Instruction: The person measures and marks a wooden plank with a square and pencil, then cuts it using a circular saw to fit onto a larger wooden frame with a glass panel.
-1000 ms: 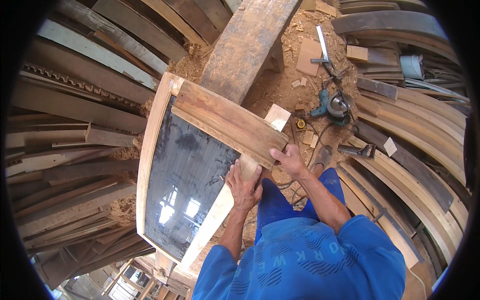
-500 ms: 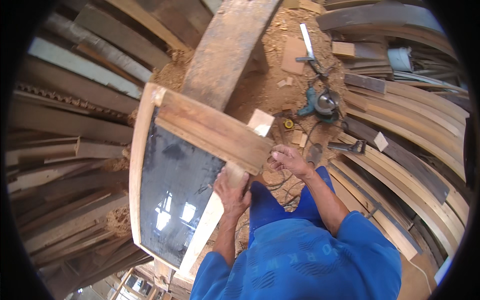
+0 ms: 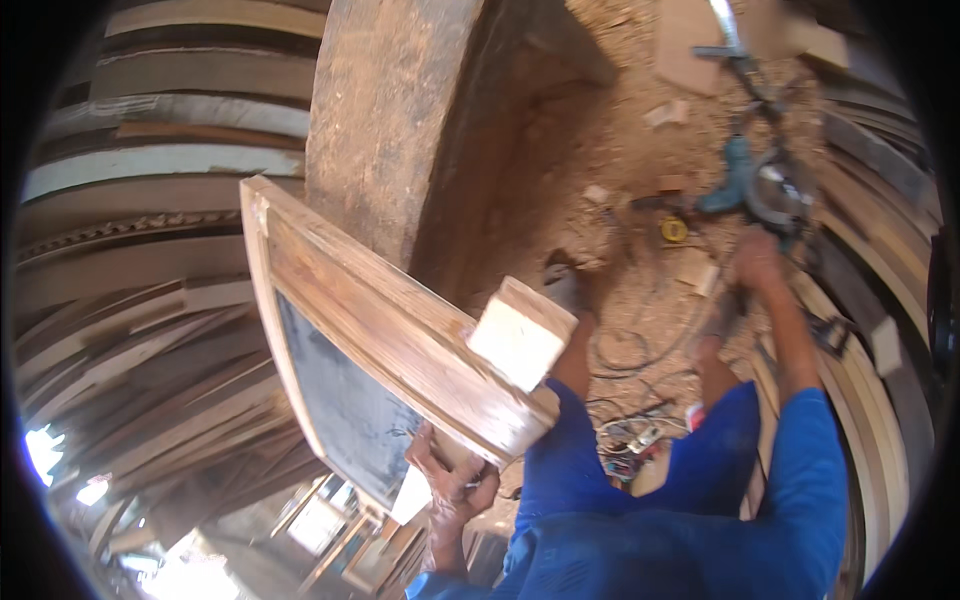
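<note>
A wooden frame (image 3: 380, 300) around a dark, glossy panel (image 3: 345, 355) rests tilted against the end of a thick timber bench (image 3: 395, 110). My left hand (image 3: 452, 485) is closed around the frame's near side, close to its corner. A pale block of wood (image 3: 520, 335) sticks out from the frame's top edge beside that corner. My right hand (image 3: 757, 258) is away from the frame, low over the sawdust floor and nearest to a teal circular saw (image 3: 778, 190). Motion smears its fingers, so I cannot make out whether it holds anything.
A yellow tape measure (image 3: 674, 231) and wood offcuts (image 3: 668, 113) lie in the sawdust. Cables (image 3: 635, 362) trail around my feet. Stacked boards (image 3: 160, 165) line the left, with more timber (image 3: 870, 400) on the right. A metal square (image 3: 728, 40) lies beyond the saw.
My right hand has left the frame's corner and reached out right, down toward the floor. The frame now tips more steeply, with my left hand still on it. The view has shifted.
</note>
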Available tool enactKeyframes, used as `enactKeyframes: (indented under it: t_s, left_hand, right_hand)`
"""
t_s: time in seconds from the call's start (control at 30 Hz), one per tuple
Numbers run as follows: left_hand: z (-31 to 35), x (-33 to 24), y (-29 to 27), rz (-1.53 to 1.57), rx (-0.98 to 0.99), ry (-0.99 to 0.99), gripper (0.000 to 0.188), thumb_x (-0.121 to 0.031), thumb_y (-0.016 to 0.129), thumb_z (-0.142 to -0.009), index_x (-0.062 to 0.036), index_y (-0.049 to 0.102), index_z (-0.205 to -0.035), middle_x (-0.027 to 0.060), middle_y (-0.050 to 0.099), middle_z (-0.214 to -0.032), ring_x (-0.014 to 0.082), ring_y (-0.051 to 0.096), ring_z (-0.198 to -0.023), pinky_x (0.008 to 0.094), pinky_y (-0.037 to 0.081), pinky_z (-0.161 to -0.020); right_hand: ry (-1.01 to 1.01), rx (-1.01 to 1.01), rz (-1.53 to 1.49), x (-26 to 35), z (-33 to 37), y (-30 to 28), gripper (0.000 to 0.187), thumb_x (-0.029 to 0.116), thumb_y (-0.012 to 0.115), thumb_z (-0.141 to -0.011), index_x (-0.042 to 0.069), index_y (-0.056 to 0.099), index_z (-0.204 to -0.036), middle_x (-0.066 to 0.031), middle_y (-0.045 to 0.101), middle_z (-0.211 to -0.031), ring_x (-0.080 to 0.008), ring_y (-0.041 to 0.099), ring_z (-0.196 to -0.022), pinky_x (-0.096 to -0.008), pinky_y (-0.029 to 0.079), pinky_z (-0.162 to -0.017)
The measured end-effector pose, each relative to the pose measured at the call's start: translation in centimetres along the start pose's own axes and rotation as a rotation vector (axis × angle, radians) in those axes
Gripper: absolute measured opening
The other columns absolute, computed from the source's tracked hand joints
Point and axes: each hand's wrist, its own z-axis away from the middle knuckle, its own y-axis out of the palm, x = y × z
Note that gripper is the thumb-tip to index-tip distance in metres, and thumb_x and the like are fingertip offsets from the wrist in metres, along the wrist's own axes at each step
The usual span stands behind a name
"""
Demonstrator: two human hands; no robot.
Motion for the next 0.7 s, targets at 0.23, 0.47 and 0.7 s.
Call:
enactKeyframes:
  t_s: [0.23, 0.47, 0.7]
  left_hand:
    - [0.9, 0.8, 1.6, 0.185, -0.008, -0.082, 0.065, -0.001, 0.089, -0.062, -0.0351, 0.065, -0.111, 0.0193, 0.026, -0.154, 0.0457, 0.045, -0.139, 0.0503, 0.054, -0.106]
    - [-0.2, -0.1, 0.8, 0.045, -0.119, 0.055, 0.061, -0.005, 0.083, -0.060, -0.0266, 0.065, -0.114, 0.0347, 0.036, -0.150, 0.0520, 0.043, -0.128, 0.0586, 0.039, -0.103]
    - [0.3, 0.4, -0.6, 0.109, -0.137, 0.014, 0.070, -0.009, 0.079, -0.059, -0.0283, 0.068, -0.126, 0.0316, 0.037, -0.153, 0.0519, 0.037, -0.138, 0.0601, 0.030, -0.112]
  right_hand:
    - [0.169, 0.011, 0.020, -13.8, -4.6, 10.8, 0.036, 0.014, 0.052, -0.095, 0.002, 0.061, -0.127, -0.0231, 0.069, -0.123, -0.0373, 0.070, -0.111, -0.0470, 0.056, -0.096]
    - [0.089, -0.043, -0.179, -6.6, 1.0, -7.5, 0.020, 0.008, 0.061, -0.089, 0.002, 0.069, -0.106, -0.0236, 0.073, -0.109, -0.0390, 0.071, -0.108, -0.0470, 0.057, -0.093]
    - [-0.132, -0.088, -1.071, -1.0, 21.1, -22.3, 0.047, 0.024, 0.079, -0.082, 0.000, 0.061, -0.118, -0.0173, 0.071, -0.102, -0.0302, 0.071, -0.091, -0.0404, 0.057, -0.081]
